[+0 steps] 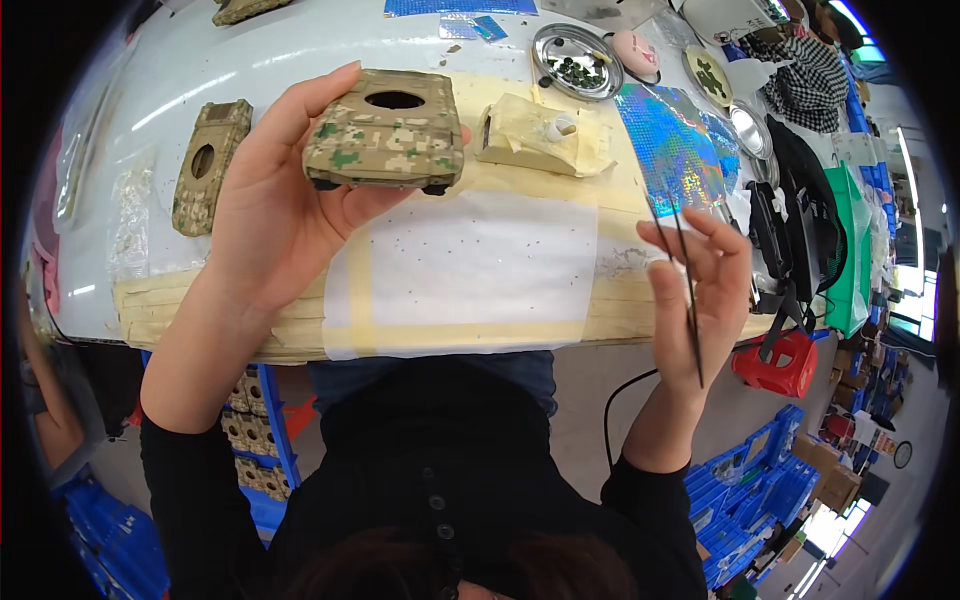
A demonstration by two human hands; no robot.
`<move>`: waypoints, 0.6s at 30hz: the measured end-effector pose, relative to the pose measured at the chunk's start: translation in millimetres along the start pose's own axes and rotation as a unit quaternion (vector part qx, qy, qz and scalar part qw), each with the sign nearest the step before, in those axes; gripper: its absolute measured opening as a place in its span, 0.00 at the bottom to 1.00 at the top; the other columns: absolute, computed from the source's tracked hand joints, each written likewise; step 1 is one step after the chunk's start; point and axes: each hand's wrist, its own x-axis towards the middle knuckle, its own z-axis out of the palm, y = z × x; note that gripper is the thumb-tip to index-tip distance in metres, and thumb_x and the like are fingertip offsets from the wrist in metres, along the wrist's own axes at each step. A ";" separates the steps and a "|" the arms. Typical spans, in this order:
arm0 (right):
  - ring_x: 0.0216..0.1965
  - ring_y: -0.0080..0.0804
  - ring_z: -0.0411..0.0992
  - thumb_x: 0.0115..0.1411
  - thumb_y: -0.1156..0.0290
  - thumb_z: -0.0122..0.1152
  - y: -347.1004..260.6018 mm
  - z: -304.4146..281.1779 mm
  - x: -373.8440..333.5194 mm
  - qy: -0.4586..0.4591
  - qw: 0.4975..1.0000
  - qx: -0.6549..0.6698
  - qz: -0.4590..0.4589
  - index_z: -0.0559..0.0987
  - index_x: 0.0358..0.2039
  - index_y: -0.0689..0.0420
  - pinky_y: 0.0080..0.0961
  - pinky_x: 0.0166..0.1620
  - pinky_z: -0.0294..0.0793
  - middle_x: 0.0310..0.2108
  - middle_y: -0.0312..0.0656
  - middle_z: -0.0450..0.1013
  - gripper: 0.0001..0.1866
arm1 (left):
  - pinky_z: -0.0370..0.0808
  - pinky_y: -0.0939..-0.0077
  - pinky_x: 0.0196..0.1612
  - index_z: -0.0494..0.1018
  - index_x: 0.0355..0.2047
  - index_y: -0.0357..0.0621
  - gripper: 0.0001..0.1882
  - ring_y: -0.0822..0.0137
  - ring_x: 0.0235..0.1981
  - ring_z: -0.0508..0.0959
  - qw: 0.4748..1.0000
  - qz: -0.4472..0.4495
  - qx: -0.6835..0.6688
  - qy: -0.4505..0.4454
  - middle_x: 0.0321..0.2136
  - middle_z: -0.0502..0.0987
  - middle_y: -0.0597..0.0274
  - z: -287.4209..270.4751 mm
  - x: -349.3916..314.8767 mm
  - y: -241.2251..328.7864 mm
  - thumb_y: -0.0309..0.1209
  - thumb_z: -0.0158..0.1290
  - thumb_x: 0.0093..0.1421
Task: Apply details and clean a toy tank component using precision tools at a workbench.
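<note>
Raised over the table, my left hand point(275, 200) grips a camouflage-patterned model vehicle hull point(385, 140) with a round dark hole in its top. At the right, my right hand point(705, 290) pinches a pair of dark tweezers point(690, 290), their tips pointing up and apart from the hull. Below the hull lies a white paper sheet point(470, 270) dotted with tiny dark specks. To the left of my left hand rests a second camouflage hull point(210, 165), also with a round hole. A tape-covered block point(540, 135) bearing a small white cup point(560, 127) stands beyond the sheet.
At the back right sit a metal dish point(577, 62) with small dark green parts, a pink rounded object point(636, 53) and a shiny holographic sheet point(670, 150). A black bag point(805, 200) and a green bin point(848, 250) border the right side. Below stands a red stool point(777, 365).
</note>
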 end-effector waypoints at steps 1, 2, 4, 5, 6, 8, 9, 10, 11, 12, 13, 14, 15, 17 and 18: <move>0.39 0.31 0.74 0.55 0.74 0.62 -0.9 3.3 -10.2 -0.001 0.998 0.049 0.045 0.71 0.45 0.67 0.26 0.45 0.69 0.35 0.45 0.75 0.19 | 0.81 0.81 0.37 0.59 0.53 0.22 0.28 0.55 0.38 0.80 1.000 0.000 0.002 -0.006 0.46 0.68 0.27 -0.6 -0.7 0.0 0.40 0.34 0.66; 0.39 0.31 0.74 0.53 0.78 0.62 -2.4 6.0 -19.3 -0.001 0.991 0.094 0.091 0.72 0.44 0.68 0.27 0.45 0.70 0.35 0.46 0.76 0.18 | 0.81 0.81 0.37 0.59 0.53 0.22 0.28 0.55 0.38 0.80 1.000 -0.002 0.002 -0.014 0.46 0.68 0.26 -1.5 -0.3 0.4 0.40 0.34 0.66; 0.37 0.32 0.74 0.53 0.80 0.61 11.3 1.7 -30.2 -0.040 0.995 0.096 -0.007 0.75 0.39 0.68 0.26 0.44 0.70 0.34 0.47 0.76 0.13 | 0.81 0.80 0.38 0.56 0.54 0.21 0.29 0.53 0.39 0.79 0.999 -0.007 -0.015 -0.038 0.47 0.65 0.24 -2.8 0.4 0.4 0.40 0.33 0.66; 0.36 0.33 0.74 0.54 0.79 0.61 13.1 3.1 -33.5 -0.028 0.994 0.099 -0.026 0.76 0.38 0.67 0.25 0.43 0.70 0.34 0.47 0.76 0.11 | 0.81 0.80 0.38 0.55 0.54 0.20 0.29 0.52 0.39 0.79 0.999 -0.010 -0.025 -0.048 0.47 0.65 0.23 -2.9 0.5 0.7 0.40 0.33 0.66; 0.36 0.33 0.73 0.55 0.78 0.60 12.8 6.3 -36.5 -0.017 0.994 0.103 -0.046 0.77 0.36 0.66 0.25 0.43 0.70 0.34 0.47 0.76 0.09 | 0.81 0.80 0.38 0.54 0.55 0.20 0.29 0.52 0.40 0.79 0.998 -0.013 -0.034 -0.057 0.47 0.64 0.23 -3.6 0.5 0.2 0.40 0.33 0.66; 0.35 0.34 0.73 0.55 0.77 0.59 7.8 16.3 -43.4 0.038 0.988 0.149 -0.005 0.77 0.34 0.66 0.25 0.43 0.70 0.32 0.46 0.76 0.07 | 0.81 0.79 0.39 0.52 0.55 0.19 0.29 0.51 0.41 0.78 0.998 -0.016 -0.026 -0.061 0.48 0.63 0.22 -6.0 2.5 0.1 0.39 0.33 0.66; 0.35 0.34 0.73 0.56 0.77 0.59 6.6 19.0 -46.1 0.065 0.983 0.172 0.016 0.77 0.33 0.65 0.25 0.42 0.70 0.32 0.46 0.77 0.06 | 0.81 0.79 0.40 0.52 0.55 0.19 0.30 0.50 0.42 0.77 0.998 -0.018 -0.022 -0.063 0.49 0.62 0.21 -6.6 3.8 -0.2 0.39 0.32 0.66; 0.35 0.35 0.73 0.56 0.77 0.59 7.4 20.2 -46.9 0.064 0.986 0.155 0.010 0.77 0.32 0.65 0.25 0.42 0.70 0.31 0.45 0.77 0.05 | 0.81 0.79 0.40 0.52 0.56 0.19 0.29 0.50 0.42 0.77 0.998 -0.019 -0.019 -0.065 0.49 0.62 0.21 -6.8 4.3 0.2 0.39 0.32 0.66; 0.34 0.35 0.73 0.56 0.77 0.58 8.6 21.6 -47.2 0.064 0.988 0.138 0.003 0.77 0.32 0.65 0.25 0.42 0.70 0.31 0.45 0.77 0.05 | 0.81 0.79 0.40 0.51 0.56 0.19 0.29 0.50 0.43 0.77 0.997 -0.019 -0.017 -0.067 0.49 0.61 0.21 -7.0 4.8 0.4 0.39 0.32 0.66; 0.34 0.35 0.73 0.56 0.78 0.58 9.6 22.7 -47.6 0.063 0.991 0.121 -0.003 0.77 0.31 0.65 0.25 0.41 0.70 0.31 0.45 0.77 0.04 | 0.81 0.78 0.41 0.51 0.56 0.19 0.29 0.49 0.44 0.76 0.997 -0.020 -0.014 -0.070 0.49 0.61 0.21 -7.1 5.0 0.7 0.39 0.32 0.67; 0.34 0.35 0.73 0.56 0.78 0.58 10.6 22.9 -47.4 0.060 0.992 0.115 -0.008 0.77 0.31 0.65 0.25 0.41 0.70 0.30 0.45 0.77 0.04 | 0.81 0.78 0.41 0.51 0.56 0.19 0.29 0.49 0.44 0.76 0.997 -0.021 -0.018 -0.070 0.50 0.60 0.21 -7.8 5.5 0.5 0.39 0.32 0.67; 0.34 0.35 0.73 0.55 0.78 0.58 11.5 22.8 -47.1 0.056 0.992 0.109 -0.012 0.77 0.31 0.65 0.25 0.41 0.70 0.30 0.45 0.77 0.04 | 0.81 0.78 0.41 0.51 0.56 0.20 0.29 0.49 0.44 0.76 0.997 -0.023 -0.022 -0.070 0.50 0.60 0.21 -8.7 5.9 0.4 0.39 0.32 0.67; 0.33 0.35 0.73 0.55 0.78 0.58 12.1 22.7 -47.1 0.052 0.993 0.103 -0.017 0.77 0.31 0.65 0.25 0.40 0.70 0.30 0.45 0.77 0.04 | 0.81 0.78 0.42 0.51 0.56 0.20 0.29 0.48 0.45 0.76 0.997 -0.024 -0.026 -0.071 0.50 0.60 0.20 -9.0 6.1 0.5 0.39 0.32 0.67; 0.33 0.35 0.73 0.55 0.78 0.58 12.1 22.1 -46.9 0.050 0.994 0.095 -0.019 0.77 0.31 0.65 0.25 0.40 0.70 0.29 0.45 0.77 0.04 | 0.81 0.78 0.42 0.50 0.56 0.20 0.29 0.48 0.45 0.75 0.997 -0.026 -0.025 -0.069 0.50 0.59 0.20 -7.8 5.4 1.2 0.39 0.31 0.67; 0.33 0.35 0.73 0.55 0.79 0.58 12.0 22.0 -46.8 0.048 0.995 0.090 -0.020 0.77 0.31 0.65 0.25 0.40 0.71 0.29 0.45 0.76 0.03 | 0.81 0.78 0.42 0.50 0.56 0.20 0.29 0.48 0.45 0.75 0.997 -0.027 -0.025 -0.069 0.51 0.59 0.20 -7.4 5.2 1.5 0.39 0.31 0.67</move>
